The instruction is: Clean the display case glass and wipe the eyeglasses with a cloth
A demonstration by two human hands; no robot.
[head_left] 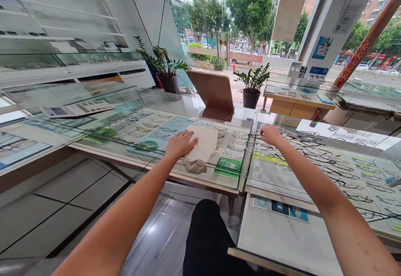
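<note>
My left hand [180, 144] lies palm down on the glass top of the display counter, fingers stretched, its thumb side against a beige cloth or paper piece [203, 144]. The near end of that piece is crumpled. Over the adjoining glass section, my right hand [270, 135] is closed with its fingers curled. Whatever it may hold is hidden or too small to name. Rows of eyeglasses [316, 150] show beneath and around the right forearm. A green box or card [228, 166] lies under the glass, to the right of the beige piece.
A tilted brown-backed mirror or board [214, 92] stands at the counter's far edge. Potted plants [169, 79] are beyond. An open drawer [282, 242] juts out below, at right. A booklet [78, 109] lies on the glass at left. My knee [205, 226] is under the counter edge.
</note>
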